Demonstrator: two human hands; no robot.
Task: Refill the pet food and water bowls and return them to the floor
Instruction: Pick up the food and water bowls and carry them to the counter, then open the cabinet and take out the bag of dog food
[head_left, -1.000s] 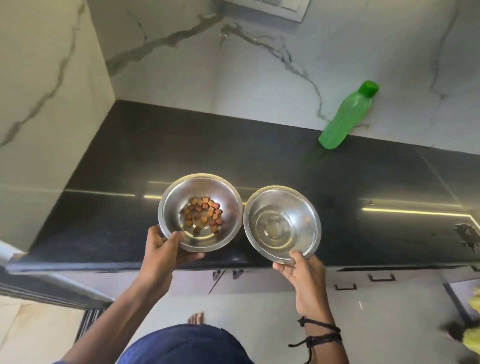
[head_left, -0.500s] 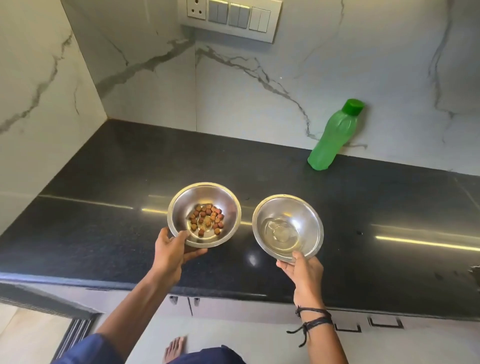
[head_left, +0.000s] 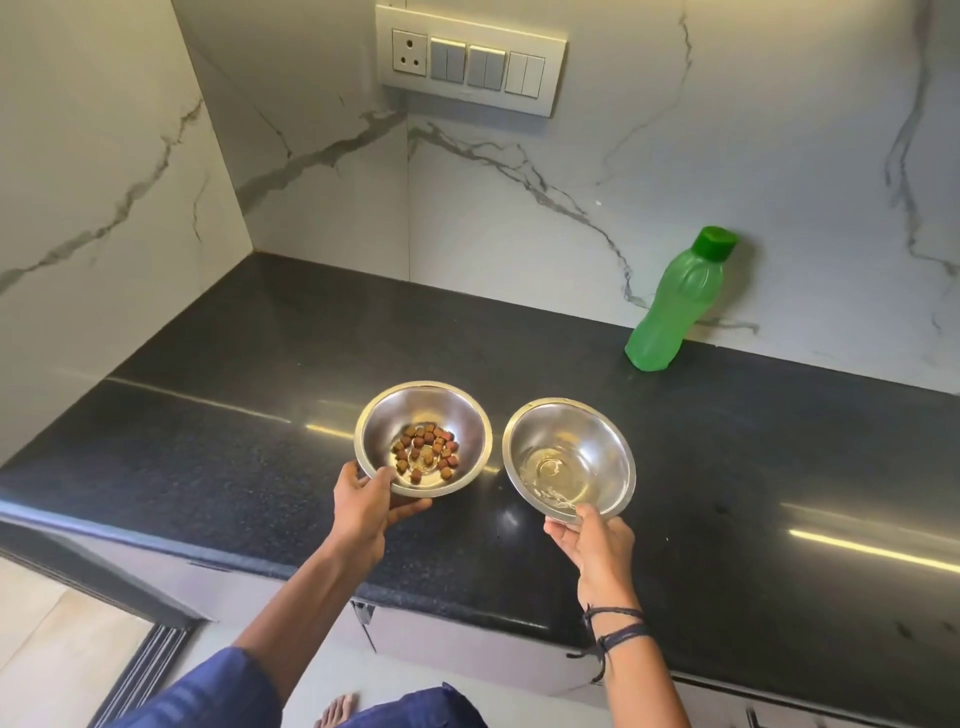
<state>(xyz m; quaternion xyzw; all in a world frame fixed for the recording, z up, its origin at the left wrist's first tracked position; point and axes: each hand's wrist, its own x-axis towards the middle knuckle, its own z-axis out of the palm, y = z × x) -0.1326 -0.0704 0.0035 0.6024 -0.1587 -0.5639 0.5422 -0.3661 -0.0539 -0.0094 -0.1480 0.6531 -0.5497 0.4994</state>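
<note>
Both hands pinch near rims over the glossy black table: the left hand holds the food bowl, the right hand the water bowl, side by side but apart. Each bowl is round, shiny steel; behind them a green bottle stands upright against the marble wall. Brown kibble barely covers one bottom, shallow clear water the other.
</note>
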